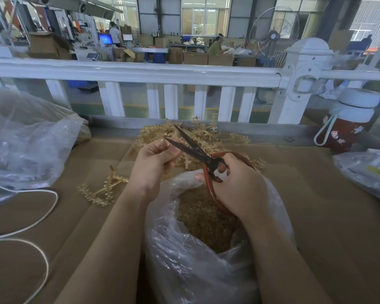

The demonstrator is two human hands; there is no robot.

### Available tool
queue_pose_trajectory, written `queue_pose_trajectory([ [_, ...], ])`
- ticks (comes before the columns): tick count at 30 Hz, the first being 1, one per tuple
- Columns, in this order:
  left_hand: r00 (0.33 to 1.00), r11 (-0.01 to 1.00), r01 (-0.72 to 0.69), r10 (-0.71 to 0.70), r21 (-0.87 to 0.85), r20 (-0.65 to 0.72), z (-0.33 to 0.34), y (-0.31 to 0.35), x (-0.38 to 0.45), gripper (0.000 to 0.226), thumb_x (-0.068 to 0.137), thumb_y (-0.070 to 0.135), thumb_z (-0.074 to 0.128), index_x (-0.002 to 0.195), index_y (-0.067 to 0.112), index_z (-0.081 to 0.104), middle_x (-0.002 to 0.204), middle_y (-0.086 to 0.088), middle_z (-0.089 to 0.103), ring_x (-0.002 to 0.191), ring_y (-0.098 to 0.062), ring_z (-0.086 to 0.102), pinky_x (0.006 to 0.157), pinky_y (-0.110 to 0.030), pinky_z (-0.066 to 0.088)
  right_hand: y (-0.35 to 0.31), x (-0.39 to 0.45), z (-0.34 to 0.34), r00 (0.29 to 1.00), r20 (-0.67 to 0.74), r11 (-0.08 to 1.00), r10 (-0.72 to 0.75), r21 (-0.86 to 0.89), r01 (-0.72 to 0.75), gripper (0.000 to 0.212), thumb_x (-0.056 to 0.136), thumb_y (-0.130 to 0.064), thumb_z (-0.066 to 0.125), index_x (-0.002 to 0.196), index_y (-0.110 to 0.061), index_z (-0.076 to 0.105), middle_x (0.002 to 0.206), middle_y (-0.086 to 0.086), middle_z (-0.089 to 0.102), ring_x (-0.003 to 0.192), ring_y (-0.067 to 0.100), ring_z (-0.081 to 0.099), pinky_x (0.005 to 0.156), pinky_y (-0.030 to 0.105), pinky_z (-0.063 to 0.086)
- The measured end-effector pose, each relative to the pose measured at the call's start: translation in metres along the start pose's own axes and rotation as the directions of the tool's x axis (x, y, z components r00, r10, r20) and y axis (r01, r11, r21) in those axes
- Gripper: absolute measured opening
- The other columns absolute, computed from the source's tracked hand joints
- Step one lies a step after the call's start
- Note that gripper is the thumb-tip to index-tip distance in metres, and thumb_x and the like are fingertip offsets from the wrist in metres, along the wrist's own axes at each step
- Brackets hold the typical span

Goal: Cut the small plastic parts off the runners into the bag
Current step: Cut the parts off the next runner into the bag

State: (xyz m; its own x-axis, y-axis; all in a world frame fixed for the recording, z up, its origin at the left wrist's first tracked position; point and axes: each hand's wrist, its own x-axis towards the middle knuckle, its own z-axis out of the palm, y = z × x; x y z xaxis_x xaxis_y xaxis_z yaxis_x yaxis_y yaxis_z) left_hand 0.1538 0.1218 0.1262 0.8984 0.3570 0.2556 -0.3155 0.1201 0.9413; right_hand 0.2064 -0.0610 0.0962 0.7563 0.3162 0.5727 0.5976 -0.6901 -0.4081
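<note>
The runner (180, 159) sits at frame centre, pinched in my left hand (154, 163), fingers curled tight around its stem so it hangs just above the bag (198, 249) and the cut parts should drop straight in. My right hand (235, 183) grips the red handles of the scissors (193, 148), fingers through the loops, blades parted around the runner's tip, ready to snip. The bag gapes open below, already heaped with amber bits. More runners (206, 134) are piled behind, near the white railing (140, 71), and a single spare runner (103, 189) lies at left on the cardboard (316, 194).
</note>
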Motion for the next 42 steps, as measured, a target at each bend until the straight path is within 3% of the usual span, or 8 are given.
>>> queue_pose_trajectory([
  [4,0.998,0.999,0.043,-0.043,-0.006,0.041,0.0007,-0.0013,0.0004,0.026,0.087,0.011,0.064,0.065,0.022,0.073,0.058,0.008,0.057,0.055,-0.008,0.042,0.060,-0.020,0.036,0.0009,0.0002,-0.0009,0.999,0.031,0.999,0.038,0.003,-0.038,0.052,0.077,-0.078,0.061,0.094,-0.028,0.058,0.085,-0.018,0.061,0.075,0.006,0.057,0.065,0.024,0.050],
  [11,0.998,0.999,0.046,-0.046,-0.004,0.038,-0.0002,-0.0070,0.0030,0.025,0.093,-0.003,0.056,0.076,0.011,0.067,0.062,0.004,0.063,0.054,-0.006,0.052,0.058,-0.016,0.042,-0.0050,-0.0002,-0.0029,1.000,0.007,1.000,0.008,-0.023,-0.007,0.047,0.076,-0.079,0.061,0.084,-0.034,0.048,0.078,-0.023,0.053,0.062,-0.002,0.046,0.055,0.011,0.037],
  [15,0.997,0.998,0.040,-0.037,-0.043,0.066,-0.0004,-0.0067,0.0028,0.019,0.089,0.005,0.061,0.075,0.014,0.070,0.069,0.000,0.065,0.057,-0.007,0.052,0.061,-0.016,0.044,-0.0044,-0.0014,-0.0019,0.999,-0.041,1.000,0.001,-0.020,-0.002,0.054,0.074,-0.082,0.054,0.083,-0.029,0.056,0.074,-0.022,0.053,0.064,0.002,0.050,0.057,0.020,0.045],
  [21,0.995,0.997,0.042,-0.036,-0.064,0.095,-0.0003,-0.0058,0.0023,0.007,0.079,0.017,0.065,0.074,0.012,0.067,0.069,-0.002,0.062,0.060,-0.010,0.053,0.065,-0.018,0.046,-0.0061,-0.0015,-0.0032,0.998,-0.065,1.000,-0.004,-0.021,0.003,0.064,0.073,-0.089,0.040,0.079,-0.028,0.058,0.069,-0.021,0.053,0.058,0.001,0.047,0.052,0.014,0.036],
  [28,0.995,0.998,0.050,-0.047,-0.039,0.087,0.0008,-0.0037,0.0011,0.019,0.089,0.014,0.063,0.070,0.013,0.065,0.066,-0.002,0.061,0.061,-0.012,0.051,0.067,-0.025,0.039,-0.0063,-0.0001,-0.0045,1.000,0.000,0.999,0.022,-0.042,-0.022,0.074,0.070,-0.092,0.037,0.089,-0.027,0.066,0.075,-0.019,0.063,0.067,0.005,0.056,0.065,0.025,0.053],
  [35,1.000,0.999,-0.027,0.027,-0.037,-0.011,0.0057,-0.0043,0.0005,0.014,0.090,0.013,0.063,0.079,0.022,0.064,0.063,-0.002,0.058,0.045,-0.010,0.035,0.046,-0.020,0.024,-0.0078,-0.0007,-0.0094,0.996,0.060,0.998,0.063,-0.010,-0.062,0.071,0.068,-0.092,0.040,0.091,-0.028,0.062,0.080,-0.019,0.064,0.074,0.005,0.059,0.067,0.023,0.049],
  [39,0.994,0.993,-0.110,0.110,-0.037,-0.004,0.0055,-0.0044,-0.0020,0.023,0.100,0.007,0.053,0.089,0.021,0.066,0.054,0.005,0.054,0.038,-0.004,0.040,0.039,-0.013,0.033,-0.0088,-0.0010,-0.0098,0.995,0.070,0.997,0.074,0.015,-0.075,0.075,0.065,-0.092,0.036,0.091,-0.026,0.061,0.082,-0.018,0.064,0.073,0.005,0.059,0.066,0.023,0.051],
  [42,0.993,0.994,-0.109,0.109,0.021,-0.041,0.0053,-0.0045,-0.0012,0.018,0.099,0.007,0.055,0.089,0.017,0.067,0.058,0.002,0.057,0.047,-0.009,0.048,0.046,-0.016,0.040,-0.0089,-0.0004,-0.0088,0.994,0.077,0.996,0.080,0.019,-0.082,0.076,0.065,-0.091,0.036,0.094,-0.025,0.061,0.085,-0.019,0.064,0.073,0.003,0.058,0.067,0.022,0.050],
])
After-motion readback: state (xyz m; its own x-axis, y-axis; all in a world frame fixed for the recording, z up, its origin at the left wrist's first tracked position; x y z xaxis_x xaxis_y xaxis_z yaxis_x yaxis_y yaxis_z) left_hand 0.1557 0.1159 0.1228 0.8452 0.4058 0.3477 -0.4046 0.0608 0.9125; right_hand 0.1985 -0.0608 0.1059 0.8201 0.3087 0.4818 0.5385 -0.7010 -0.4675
